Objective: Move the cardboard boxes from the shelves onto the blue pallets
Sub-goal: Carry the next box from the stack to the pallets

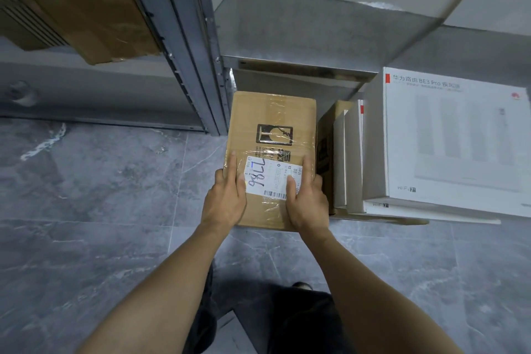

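1. Box [270,135] at the left end of the bottom shelf [402,221], long side running front to back, near end jutting past the front edge over the floor [100,195]. Cannot tell whether resting on the shelf or lifted off it.
2. Left hand [227,198] gripping the near left edge of the box: thumb on the white label, forefinger straight along the top, other fingers hidden down the side.
3. Right hand [307,201] gripping the near right edge the same way, thumb on the label, forefinger stretched along the top.
4. Open room toward the person: grey floor tiles in front of the shelf and out to the left.
5. Tight on the left: grey post [201,80] just beside the far left corner of the box.
6. Tight on the right: thin brown box [326,146] standing on edge just beside. Then upright white boxes [349,158], then stacked router boxes [454,138] overhanging the front edge.
7. Overhead: upper shelf [316,31] covering the far end of the box.
8. Up left, well apart: taped carton [86,8] on the neighbouring rack.
9. Below the arms: dark trouser legs and a shoe [301,286] on the floor, near the front edge.
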`<action>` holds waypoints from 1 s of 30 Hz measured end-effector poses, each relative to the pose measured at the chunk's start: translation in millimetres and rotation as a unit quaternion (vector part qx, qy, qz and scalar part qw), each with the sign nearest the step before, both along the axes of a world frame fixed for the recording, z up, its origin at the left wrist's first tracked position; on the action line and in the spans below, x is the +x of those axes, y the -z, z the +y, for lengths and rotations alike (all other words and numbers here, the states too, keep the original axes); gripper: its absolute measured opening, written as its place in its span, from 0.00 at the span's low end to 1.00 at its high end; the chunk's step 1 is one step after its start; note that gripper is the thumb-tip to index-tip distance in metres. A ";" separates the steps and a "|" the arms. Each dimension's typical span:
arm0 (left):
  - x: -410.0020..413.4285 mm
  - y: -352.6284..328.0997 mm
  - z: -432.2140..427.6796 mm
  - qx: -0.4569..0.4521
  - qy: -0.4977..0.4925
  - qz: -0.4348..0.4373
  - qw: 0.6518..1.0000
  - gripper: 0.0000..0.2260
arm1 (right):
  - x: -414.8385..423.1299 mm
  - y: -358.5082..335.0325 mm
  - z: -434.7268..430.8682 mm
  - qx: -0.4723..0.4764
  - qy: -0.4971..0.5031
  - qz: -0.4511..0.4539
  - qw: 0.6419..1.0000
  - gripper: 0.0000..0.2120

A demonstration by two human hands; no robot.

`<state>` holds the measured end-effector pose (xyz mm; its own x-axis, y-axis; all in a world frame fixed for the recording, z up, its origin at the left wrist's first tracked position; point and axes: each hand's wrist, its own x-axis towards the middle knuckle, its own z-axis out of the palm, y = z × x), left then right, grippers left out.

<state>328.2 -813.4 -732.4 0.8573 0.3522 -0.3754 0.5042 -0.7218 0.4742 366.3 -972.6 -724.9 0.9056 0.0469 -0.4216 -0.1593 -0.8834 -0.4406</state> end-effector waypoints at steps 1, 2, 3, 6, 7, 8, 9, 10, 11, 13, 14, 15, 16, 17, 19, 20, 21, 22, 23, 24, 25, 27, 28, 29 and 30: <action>-2.2 -9.2 -0.4 -0.002 -0.008 0.000 1.000 0.24 | -0.4 -9.9 0.7 -0.003 -0.005 -0.001 1.000 0.29; -5.0 -20.0 -0.3 -0.004 -0.015 0.001 1.000 0.24 | -1.6 -21.5 1.7 -0.006 -0.010 -0.001 1.000 0.29; -8.4 -32.6 0.3 -0.005 -0.020 0.003 1.000 0.24 | -3.4 -34.7 3.2 -0.010 -0.017 -0.002 1.000 0.29; -22.6 -80.7 5.4 -0.006 -0.040 0.006 0.999 0.24 | -13.9 -80.9 9.8 -0.023 -0.041 0.000 0.999 0.29; -28.4 -98.7 7.9 -0.001 -0.045 0.007 0.999 0.24 | -18.3 -98.4 12.9 -0.023 -0.048 0.002 0.999 0.29; -34.6 -117.5 10.8 0.003 -0.053 0.008 0.999 0.24 | -22.7 -116.1 16.5 -0.021 -0.055 0.003 0.998 0.29; -41.0 -135.4 13.9 0.004 -0.063 0.008 0.998 0.24 | -27.1 -133.7 20.7 -0.017 -0.065 0.002 0.998 0.29; -48.1 -153.0 17.2 0.004 -0.075 0.008 0.997 0.24 | -31.4 -150.9 25.3 -0.011 -0.076 0.000 0.997 0.29; -55.8 -170.0 20.5 0.004 -0.089 0.006 0.996 0.24 | -35.4 -168.3 30.1 -0.007 -0.089 -0.003 0.996 0.29; -71.5 -203.4 26.0 0.004 -0.118 0.000 0.993 0.24 | -43.9 -200.5 38.1 -0.005 -0.118 -0.011 0.993 0.29; -80.1 -219.7 28.7 0.008 -0.132 -0.002 0.991 0.24 | -48.4 -216.1 41.8 -0.003 -0.132 -0.015 0.991 0.29; -88.8 -235.4 30.8 0.014 -0.144 -0.003 0.990 0.24 | -52.8 -231.3 46.1 0.000 -0.145 -0.018 0.989 0.29; -98.0 -250.2 32.6 0.018 -0.155 -0.002 0.988 0.24 | -57.5 -245.2 50.6 0.002 -0.159 -0.019 0.987 0.28; -107.4 -264.4 35.0 0.020 -0.170 -0.001 0.985 0.24 | -62.1 -259.0 56.0 0.004 -0.176 -0.019 0.984 0.28; -126.2 -289.7 41.8 0.016 -0.208 -0.003 0.978 0.24 | -71.7 -283.4 69.3 0.010 -0.211 -0.018 0.977 0.28; -136.1 -301.1 46.3 0.015 -0.228 -0.008 0.973 0.24 | -76.8 -294.3 76.9 0.012 -0.230 -0.019 0.973 0.28; -146.0 -311.3 51.5 0.016 -0.249 -0.015 0.968 0.24 | -81.1 -305.4 85.8 0.015 -0.249 -0.021 0.968 0.28; -155.3 -320.4 57.3 0.018 -0.267 -0.021 0.963 0.24 | -85.1 -315.2 95.4 0.019 -0.268 -0.024 0.963 0.28; -165.3 -329.4 64.1 0.021 -0.284 -0.025 0.958 0.24 | -90.0 -325.3 106.5 0.024 -0.285 -0.028 0.958 0.28; -174.6 -337.5 71.7 0.026 -0.300 -0.030 0.953 0.24 | -94.7 -334.9 118.6 0.031 -0.301 -0.031 0.953 0.27; -183.2 -345.2 79.6 0.032 -0.314 -0.037 0.948 0.24 | -99.0 -343.6 131.3 0.038 -0.317 -0.034 0.947 0.27; -200.8 -359.4 96.9 0.039 -0.342 -0.046 0.938 0.24 | -108.9 -358.5 158.1 0.048 -0.349 -0.041 0.935 0.27; -209.1 -366.0 106.8 0.039 -0.358 -0.051 0.931 0.24 | -113.9 -365.0 172.4 0.047 -0.364 -0.045 0.929 0.27; -217.2 -371.9 117.2 0.036 -0.375 -0.056 0.925 0.24 | -119.0 -371.0 187.1 0.042 -0.378 -0.049 0.924 0.28; -224.4 -377.4 128.7 0.035 -0.390 -0.060 0.918 0.24 | -124.1 -377.0 202.6 0.037 -0.392 -0.053 0.918 0.28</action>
